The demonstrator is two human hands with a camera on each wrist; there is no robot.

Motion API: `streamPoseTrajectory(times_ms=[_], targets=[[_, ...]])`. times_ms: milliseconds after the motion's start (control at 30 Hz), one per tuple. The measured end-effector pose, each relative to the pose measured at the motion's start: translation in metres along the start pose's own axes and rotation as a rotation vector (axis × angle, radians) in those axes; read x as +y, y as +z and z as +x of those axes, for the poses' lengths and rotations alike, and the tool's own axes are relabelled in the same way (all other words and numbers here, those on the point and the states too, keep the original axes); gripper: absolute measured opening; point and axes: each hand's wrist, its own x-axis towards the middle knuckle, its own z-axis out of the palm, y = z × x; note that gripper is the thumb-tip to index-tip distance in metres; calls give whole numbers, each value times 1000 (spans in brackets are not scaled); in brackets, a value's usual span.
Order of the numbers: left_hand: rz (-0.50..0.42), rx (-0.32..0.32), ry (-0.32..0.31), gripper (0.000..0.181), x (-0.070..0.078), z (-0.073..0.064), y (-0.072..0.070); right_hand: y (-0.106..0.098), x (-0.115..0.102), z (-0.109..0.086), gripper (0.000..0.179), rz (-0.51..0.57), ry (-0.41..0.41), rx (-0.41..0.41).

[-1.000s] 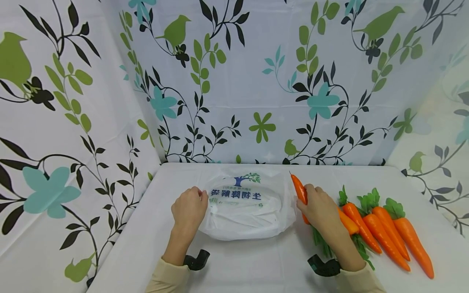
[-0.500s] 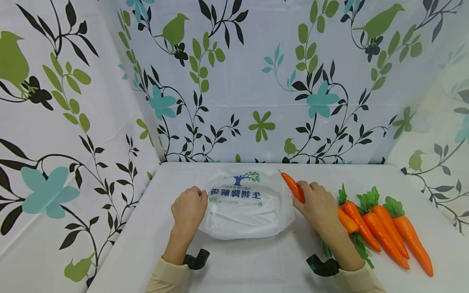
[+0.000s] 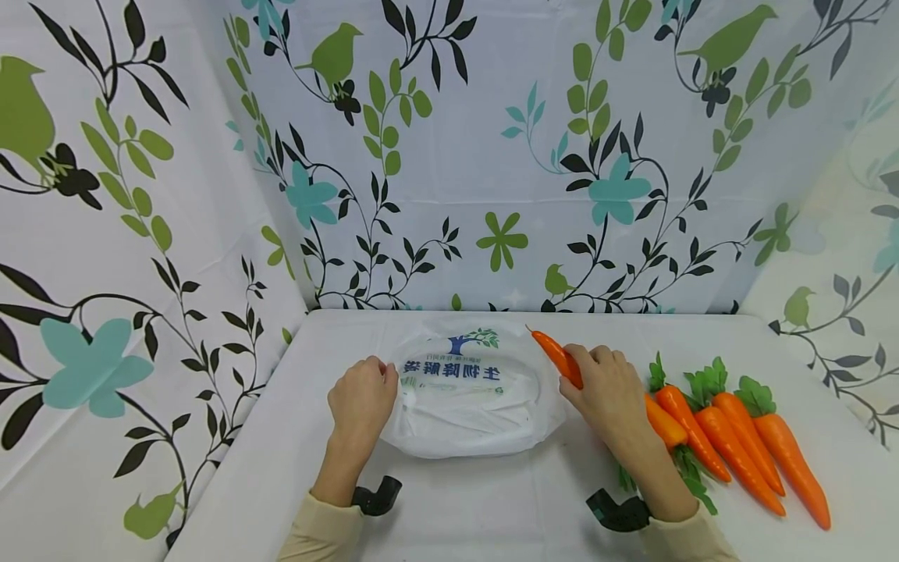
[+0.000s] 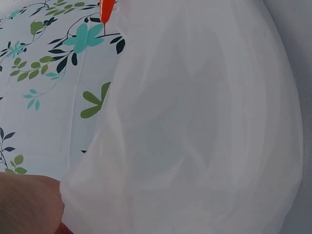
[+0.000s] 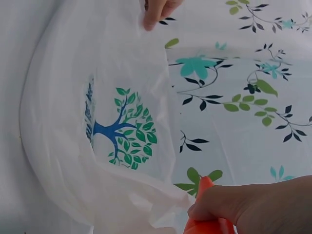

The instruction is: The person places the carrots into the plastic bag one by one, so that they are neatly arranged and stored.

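A white plastic bag [image 3: 470, 421] with blue lettering and a printed tree stands puffed up mid-table. At its left edge, my left hand [image 3: 365, 394] grips the plastic with curled fingers; the right wrist view shows the same left hand [image 5: 158, 10] pinching the rim. My right hand [image 3: 607, 390] holds an orange carrot [image 3: 558, 361] by the bag's right edge, its thin tip pointing up and left over the bag. The carrot's rear part is hidden by the hand. In the left wrist view the carrot [image 4: 106, 9] shows only its tip beyond the bag's rim.
Several orange carrots [image 3: 744, 453] with green leafy tops lie on the white table [image 3: 463, 515], to the right of the right forearm. Part of one nearer carrot [image 3: 663, 421] is covered by that arm. Patterned cloth [image 3: 435, 195] hangs behind and at both sides.
My right hand has swung the carrot up and left, so its tip now leans over the bag's right edge. The left hand has kept its grip on the bag.
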Motion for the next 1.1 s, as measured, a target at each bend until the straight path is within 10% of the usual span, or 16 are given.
streamPoseTrajectory(times_ms=[1100], targets=[[-13, 16, 3, 22, 1, -1, -4, 26, -59, 6, 47, -28, -320, 87]])
